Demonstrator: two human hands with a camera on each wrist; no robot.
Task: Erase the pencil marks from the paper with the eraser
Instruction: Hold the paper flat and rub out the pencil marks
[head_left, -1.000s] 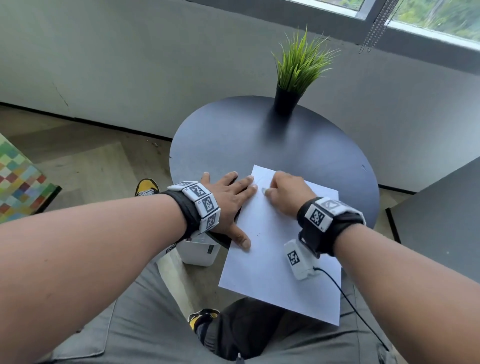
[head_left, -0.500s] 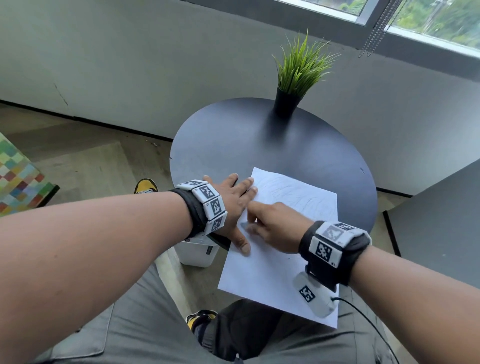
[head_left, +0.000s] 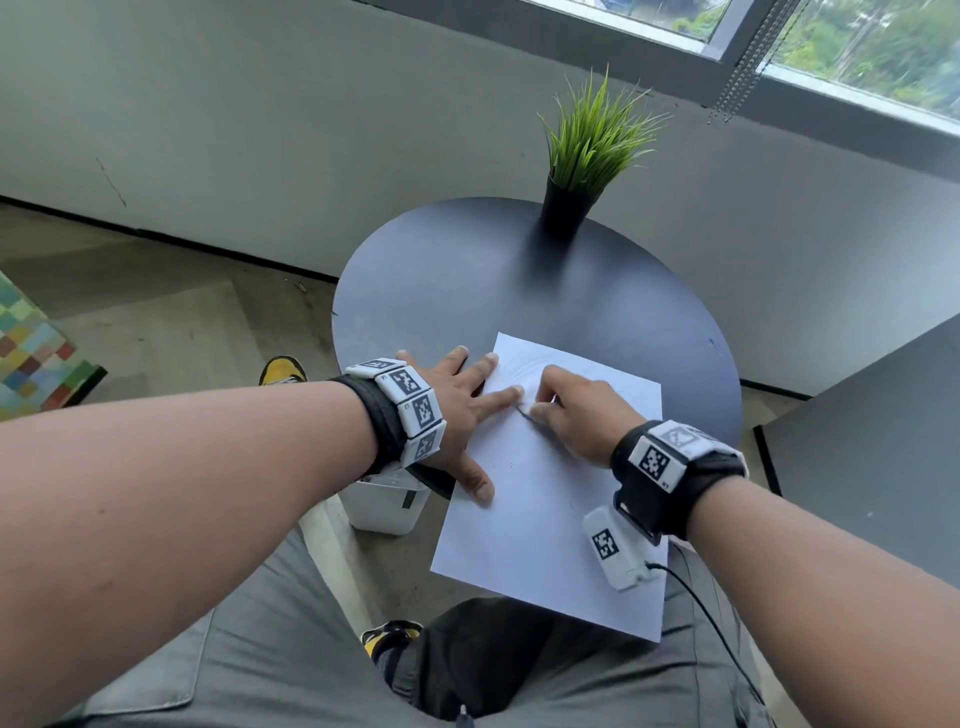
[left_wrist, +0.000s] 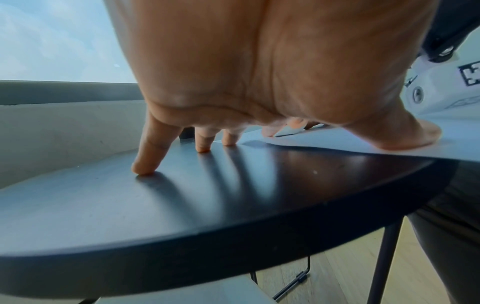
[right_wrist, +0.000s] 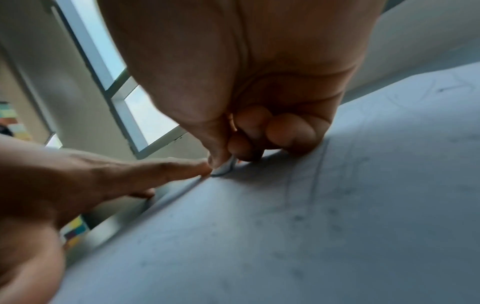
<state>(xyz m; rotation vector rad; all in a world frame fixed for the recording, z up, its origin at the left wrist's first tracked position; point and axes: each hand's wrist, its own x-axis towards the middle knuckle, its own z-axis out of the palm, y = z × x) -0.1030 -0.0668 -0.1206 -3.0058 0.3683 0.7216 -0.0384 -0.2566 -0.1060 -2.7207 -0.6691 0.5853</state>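
Note:
A white sheet of paper (head_left: 545, 519) with faint pencil marks (right_wrist: 319, 181) lies on a round black table (head_left: 467, 291), its near end hanging past the rim. My left hand (head_left: 462, 410) lies flat with spread straight fingers, its thumb and index finger on the sheet's left edge and the other fingers on the table. My right hand (head_left: 571, 410) has its fingers curled and pinches a small white eraser (right_wrist: 226, 167), pressing it onto the sheet near the top left, close to the left index fingertip. The eraser is almost wholly hidden in the head view.
A potted green grass plant (head_left: 582, 171) stands at the table's far edge. A white box (head_left: 387, 506) sits on the floor under the left wrist. Another dark tabletop (head_left: 872, 457) is at the right. My knees in grey trousers are below the sheet.
My right hand with the eraser has slid back up the sheet, after dipping toward me half a second ago. My left hand has stayed pressed on the paper's left edge.

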